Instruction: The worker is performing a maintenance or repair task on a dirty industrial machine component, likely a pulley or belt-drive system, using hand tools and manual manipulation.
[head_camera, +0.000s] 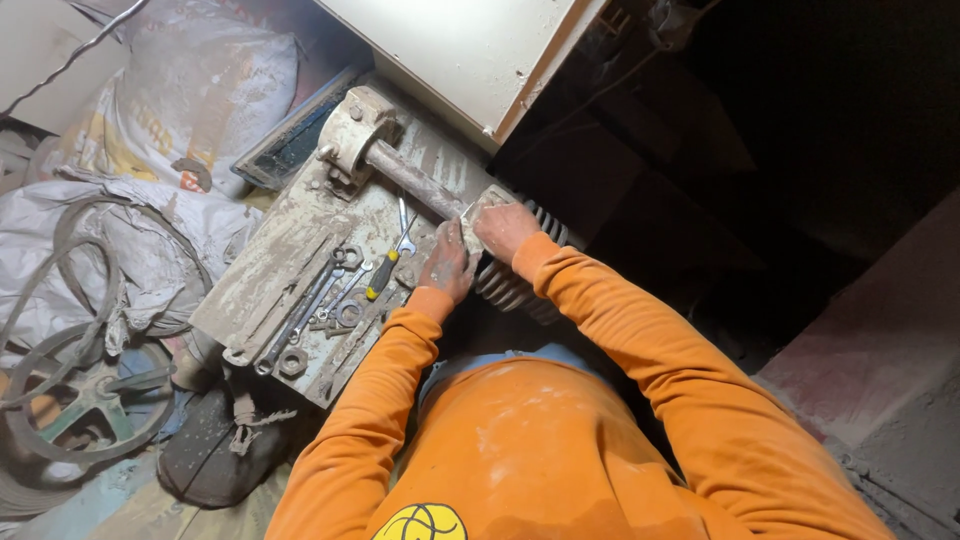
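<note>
We see a dusty metal surface (290, 250) carrying a steel shaft (410, 178), spanners (305, 310) and a yellow-handled screwdriver (383, 275). At the shaft's near end, our right hand (505, 230) and left hand (447, 265) grip a pale rag (478, 208), fingers pressed together around it.

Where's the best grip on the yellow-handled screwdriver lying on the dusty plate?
Probably the yellow-and-black handle of the screwdriver, from above. It lies flat on the metal plate, handle end toward the person, with its shaft running up toward the steel shaft. The handle is its thickest part, and the left hand is right beside it. Wrenches crowd the far side, so pinch across it.
</note>
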